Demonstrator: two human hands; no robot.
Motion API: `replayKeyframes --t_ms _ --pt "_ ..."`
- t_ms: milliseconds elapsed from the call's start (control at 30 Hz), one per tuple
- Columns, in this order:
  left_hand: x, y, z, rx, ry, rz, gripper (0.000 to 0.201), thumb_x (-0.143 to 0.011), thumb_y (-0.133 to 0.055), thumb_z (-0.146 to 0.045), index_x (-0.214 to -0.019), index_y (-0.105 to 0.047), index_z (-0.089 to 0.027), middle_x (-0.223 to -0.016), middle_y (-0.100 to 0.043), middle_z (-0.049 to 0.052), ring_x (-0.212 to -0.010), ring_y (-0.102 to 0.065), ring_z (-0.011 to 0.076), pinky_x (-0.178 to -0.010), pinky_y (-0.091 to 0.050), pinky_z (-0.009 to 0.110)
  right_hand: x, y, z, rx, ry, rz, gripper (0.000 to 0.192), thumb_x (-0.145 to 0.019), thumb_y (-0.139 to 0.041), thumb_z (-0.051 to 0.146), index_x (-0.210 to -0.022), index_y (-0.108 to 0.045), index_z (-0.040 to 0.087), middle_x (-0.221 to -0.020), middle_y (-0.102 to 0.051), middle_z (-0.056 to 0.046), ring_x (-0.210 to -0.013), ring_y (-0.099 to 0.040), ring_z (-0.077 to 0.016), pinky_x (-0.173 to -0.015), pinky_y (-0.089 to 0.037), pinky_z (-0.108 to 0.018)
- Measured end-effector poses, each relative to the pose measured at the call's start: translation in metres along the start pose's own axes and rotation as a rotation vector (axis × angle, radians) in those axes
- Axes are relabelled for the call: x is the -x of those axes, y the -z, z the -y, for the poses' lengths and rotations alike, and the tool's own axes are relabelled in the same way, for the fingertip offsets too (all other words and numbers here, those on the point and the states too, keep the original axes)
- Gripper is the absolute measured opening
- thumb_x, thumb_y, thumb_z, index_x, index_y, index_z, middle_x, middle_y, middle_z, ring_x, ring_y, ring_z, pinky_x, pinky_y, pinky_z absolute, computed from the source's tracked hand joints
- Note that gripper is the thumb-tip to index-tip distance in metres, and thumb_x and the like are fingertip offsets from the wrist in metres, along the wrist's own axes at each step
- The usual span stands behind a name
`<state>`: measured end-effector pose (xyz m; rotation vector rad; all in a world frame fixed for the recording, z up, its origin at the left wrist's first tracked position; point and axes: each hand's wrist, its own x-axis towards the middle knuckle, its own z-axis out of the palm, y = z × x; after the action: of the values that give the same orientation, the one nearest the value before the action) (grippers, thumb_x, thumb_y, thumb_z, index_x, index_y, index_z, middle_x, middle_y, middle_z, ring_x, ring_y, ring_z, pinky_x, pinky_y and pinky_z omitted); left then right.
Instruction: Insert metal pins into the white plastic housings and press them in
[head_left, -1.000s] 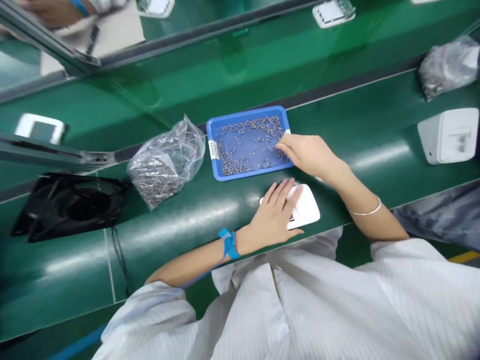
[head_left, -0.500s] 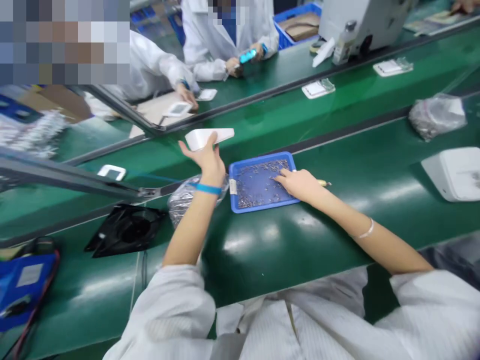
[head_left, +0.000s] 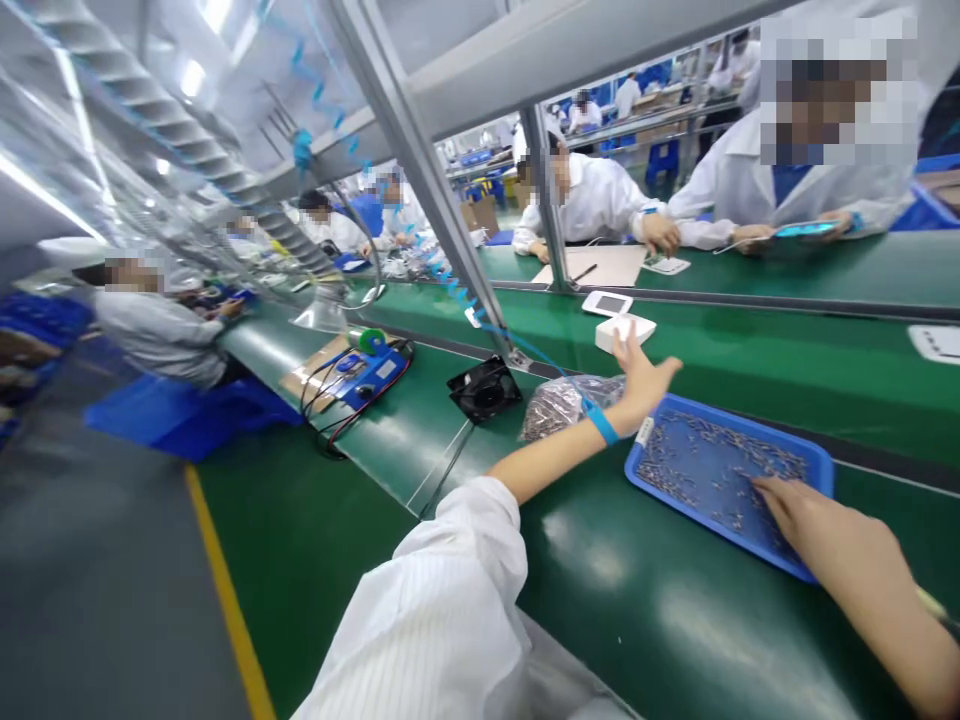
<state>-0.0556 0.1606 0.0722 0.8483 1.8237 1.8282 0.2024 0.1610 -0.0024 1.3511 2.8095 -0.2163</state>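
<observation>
Green conveyor belts [head_left: 660,620] run from the lower right toward the upper left of the frame, under a slanted grey metal frame post [head_left: 420,170], with people in white coats seated along the far side in the upper right. Right of centre, the person's left hand [head_left: 641,385] is stretched out over the belt with fingers spread wide — its fingertips touch or hover just at the near edge of a small white rectangular plastic casing [head_left: 626,330] that lies on the far belt; whether there is contact I cannot tell. A blue strap [head_left: 602,422] circles that wrist. Just beside the forearm lies a clear plastic bag of small metal screws [head_left: 559,405], and left of it a black square fan [head_left: 485,388]. In the lower right, the right hand [head_left: 825,540] rests on the shallow blue plastic tray [head_left: 821,470], fingers extended flat among the small silver screws [head_left: 712,455] scattered inside it; whether it pinches any is hidden. Beyond the casing sits a second white device with a dark screen [head_left: 607,302]. Further left on the belt lies a blue board with red and black wires [head_left: 367,372].
</observation>
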Motion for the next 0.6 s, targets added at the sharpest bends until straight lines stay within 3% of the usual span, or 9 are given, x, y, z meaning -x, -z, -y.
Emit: replayKeyframes --t_ms 67,167,267,367,433,500,600 --pt "0.040 0.012 0.009 -0.068 -0.161 0.182 0.091 -0.069 -0.082 -0.014 -0.147 -0.036 -0.025 -0.164 -0.008 0.011 -0.155 -0.010 0.0267 -0.127 -0.017 0.040 -0.001 0.003 0.002 -0.069 -0.052 0.029 0.034 -0.097 -0.039 0.046 -0.113 -0.067 0.035 -0.116 -0.072 -0.011 -0.081 -0.073 -0.0292 -0.063 -0.047 -0.043" --pt "0.095 0.030 0.029 -0.261 -0.562 0.425 0.085 -0.085 -0.069 -0.034 -0.154 -0.020 -0.027 -0.162 0.001 0.013 -0.155 0.002 0.0327 -0.126 -0.014 0.054 0.003 0.012 0.008 -0.157 -0.177 0.049 0.024 -0.092 -0.048 0.051 -0.105 -0.062 0.037 -0.102 -0.074 -0.011 -0.072 -0.071 -0.0257 -0.059 -0.043 -0.040" --pt "0.132 0.048 0.056 -0.339 -0.900 0.484 0.079 -0.089 -0.059 -0.035 -0.153 -0.015 -0.025 -0.155 -0.010 0.017 -0.153 -0.009 0.0376 -0.122 -0.023 0.060 0.018 0.019 0.010 -0.177 -0.277 -0.065 0.031 -0.089 -0.049 0.051 -0.111 -0.057 0.031 -0.099 -0.074 -0.007 -0.066 -0.069 -0.0246 -0.056 -0.042 -0.036" --pt "0.152 0.059 0.083 -0.394 -1.143 0.567 0.072 -0.086 -0.058 -0.028 -0.149 -0.023 -0.024 -0.142 -0.027 0.017 -0.149 -0.022 0.0384 -0.118 -0.033 0.061 0.044 0.019 0.002 -0.161 -0.377 -0.275 0.038 -0.091 -0.043 0.052 -0.115 -0.056 0.025 -0.099 -0.072 -0.007 -0.062 -0.067 -0.0226 -0.052 -0.041 -0.033" --pt "0.158 0.062 0.092 -0.402 -1.199 0.609 0.069 -0.083 -0.058 -0.024 -0.145 -0.028 -0.025 -0.137 -0.032 0.015 -0.147 -0.027 0.0376 -0.116 -0.035 0.061 0.070 0.016 -0.010 -0.134 -0.507 -0.369 0.041 -0.092 -0.041 0.054 -0.115 -0.057 0.024 -0.091 -0.070 -0.007 -0.054 -0.062 -0.0213 -0.047 -0.040 -0.032" --pt "0.159 0.063 0.093 -0.405 -1.164 0.635 0.069 -0.082 -0.058 -0.021 -0.144 -0.029 -0.023 -0.137 -0.033 0.016 -0.147 -0.027 0.0381 -0.116 -0.036 0.062 0.102 0.009 -0.025 -0.086 -0.651 -0.421 0.045 -0.092 -0.040 0.054 -0.120 -0.058 0.025 -0.091 -0.070 -0.008 -0.046 -0.056 -0.0209 -0.043 -0.038 -0.034" --pt "0.158 0.063 0.083 -0.439 -1.075 0.676 0.066 -0.084 -0.057 -0.018 -0.144 -0.030 -0.017 -0.139 -0.033 0.020 -0.148 -0.024 0.0403 -0.114 -0.036 0.064 0.153 0.001 -0.050 0.018 -0.779 -0.528 0.049 -0.093 -0.038 0.051 -0.136 -0.051 0.033 -0.123 -0.065 -0.017 -0.043 -0.054 -0.0230 -0.039 -0.035 -0.041"
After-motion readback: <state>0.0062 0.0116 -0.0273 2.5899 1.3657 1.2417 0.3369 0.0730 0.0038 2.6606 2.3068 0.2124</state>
